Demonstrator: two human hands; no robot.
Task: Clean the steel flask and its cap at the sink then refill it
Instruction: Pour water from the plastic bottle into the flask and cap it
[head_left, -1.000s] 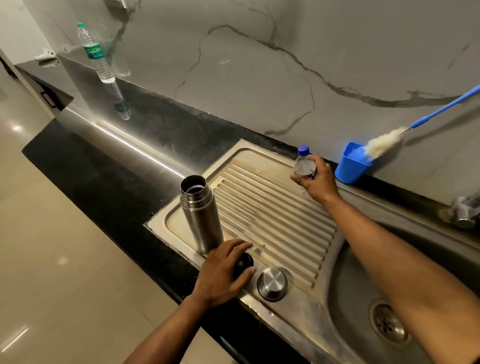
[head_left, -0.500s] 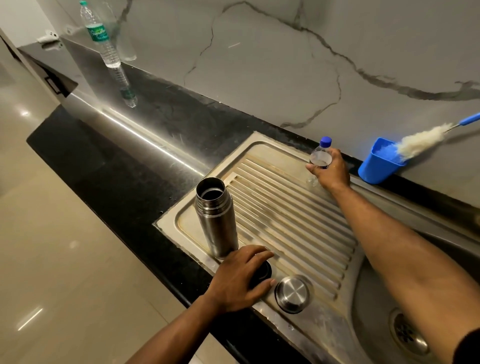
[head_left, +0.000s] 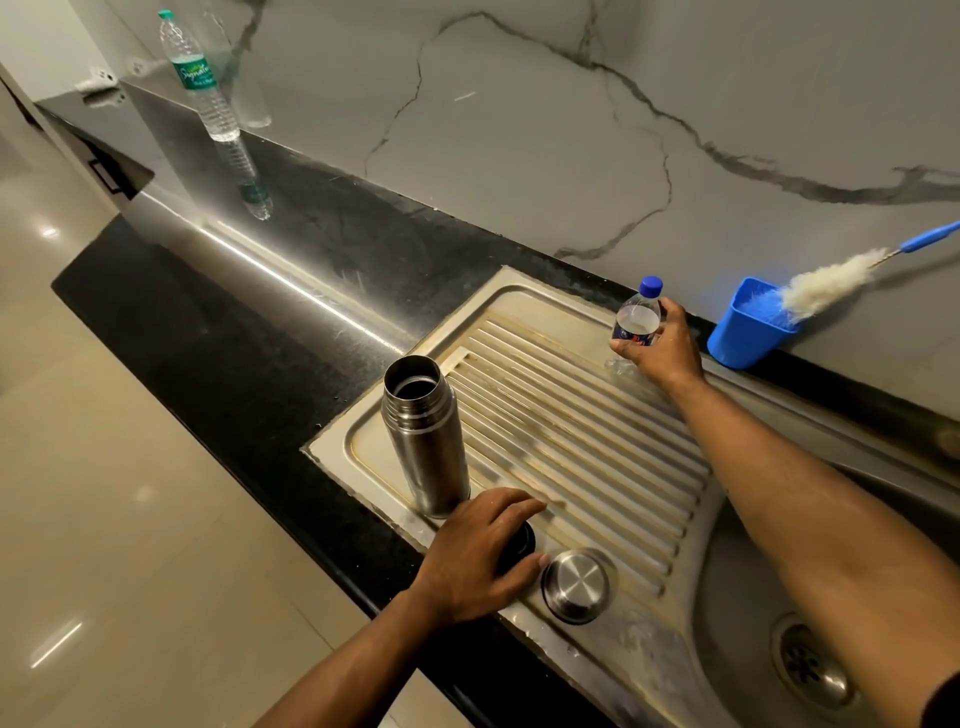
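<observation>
The steel flask (head_left: 426, 436) stands upright and uncapped at the near left corner of the ribbed drainboard (head_left: 571, 441). Just in front of it my left hand (head_left: 480, 553) covers and grips a black stopper (head_left: 519, 543) lying on the drainboard rim. A steel cap (head_left: 575, 584) sits beside that hand, to its right. At the far edge of the drainboard my right hand (head_left: 662, 345) holds a small clear bottle with a blue cap (head_left: 638, 317), standing upright.
A blue cup (head_left: 745, 332) holding a white bottle brush (head_left: 826, 283) with a blue handle stands against the marble wall. The sink basin and its drain (head_left: 810, 667) lie at the lower right. A tall water bottle (head_left: 200, 78) stands far left on the black counter.
Both hands keep their holds on the stopper and the small bottle. The camera has shifted, so the whole scene sits further right and lower in view.
</observation>
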